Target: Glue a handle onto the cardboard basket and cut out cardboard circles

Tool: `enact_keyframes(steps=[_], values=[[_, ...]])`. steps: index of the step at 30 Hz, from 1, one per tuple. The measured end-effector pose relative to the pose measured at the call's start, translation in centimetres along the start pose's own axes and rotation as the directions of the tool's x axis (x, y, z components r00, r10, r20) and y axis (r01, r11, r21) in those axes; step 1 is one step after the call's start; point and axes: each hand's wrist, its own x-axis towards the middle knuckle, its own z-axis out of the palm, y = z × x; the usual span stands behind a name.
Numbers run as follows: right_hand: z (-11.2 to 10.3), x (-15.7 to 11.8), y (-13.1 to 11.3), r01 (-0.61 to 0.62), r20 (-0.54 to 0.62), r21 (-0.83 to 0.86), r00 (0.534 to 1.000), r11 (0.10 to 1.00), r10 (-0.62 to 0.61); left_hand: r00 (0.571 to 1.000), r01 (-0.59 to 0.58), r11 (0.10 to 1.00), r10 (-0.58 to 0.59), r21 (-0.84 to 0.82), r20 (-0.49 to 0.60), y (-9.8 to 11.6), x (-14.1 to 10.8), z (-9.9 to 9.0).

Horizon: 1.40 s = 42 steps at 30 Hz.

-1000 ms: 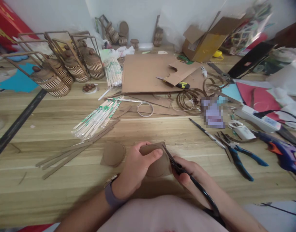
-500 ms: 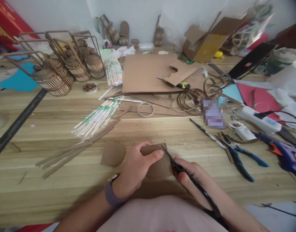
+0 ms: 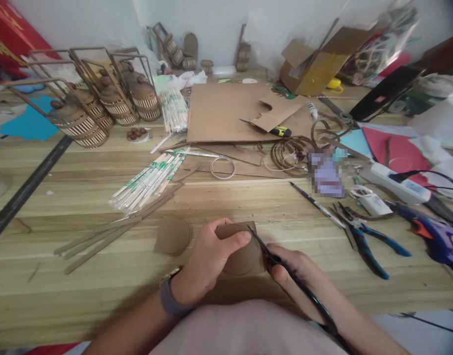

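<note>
My left hand [image 3: 213, 254] grips a brown cardboard piece [image 3: 245, 256] by its left side, thumb on top. A round outline shows on the piece. My right hand [image 3: 291, 268] is closed on black scissors [image 3: 302, 286], whose blades lie at the upper right edge of the cardboard. Left of my left hand, a second cardboard piece [image 3: 173, 235] with a circle outline rests on the wooden table.
Cardboard strips [image 3: 100, 241] and wrapped sticks [image 3: 150, 182] lie at the left. Blue pliers [image 3: 367, 241], a pen [image 3: 317, 203] and a glue gun [image 3: 432, 234] are at the right. Behind stand a cardboard sheet [image 3: 222, 111] and bamboo lanterns [image 3: 82, 123].
The held cardboard has shifted very slightly under the scissors. Both hands keep nearly the same places and grips.
</note>
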Motion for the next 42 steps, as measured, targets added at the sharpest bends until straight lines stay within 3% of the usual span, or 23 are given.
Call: enact_keyframes(steps=[8, 16, 25, 30, 42], values=[[0.1, -0.1, -0.1, -0.028, -0.032, -0.041, 0.999, 0.999, 0.026, 0.999, 0.023, 1.0, -0.022, -0.015, 0.031, -0.1, 0.1, -0.1], [-0.2, 0.0, 0.8, 0.06, 0.016, -0.035, 0.998, 0.998, -0.06, 0.997, 0.016, 0.999, -0.014, -0.033, 0.072, 0.0, -0.3, 0.1], [0.0, -0.1, 0.6, 0.064, 0.0, -0.045, 0.998, 0.997, -0.064, 0.992, 0.025, 0.998, -0.018, -0.056, 0.126, -0.1, 0.0, 0.0], [0.0, 0.0, 0.5, 0.067, 0.006, -0.026, 0.998, 0.997, -0.067, 0.996, 0.056, 0.998, -0.055, -0.018, 0.073, -0.1, 0.2, 0.0], [0.0, -0.1, 0.1, 0.058, -0.012, -0.045, 0.998, 0.997, -0.059, 0.99, 0.015, 0.998, -0.007, -0.058, 0.142, -0.3, 0.2, 0.0]])
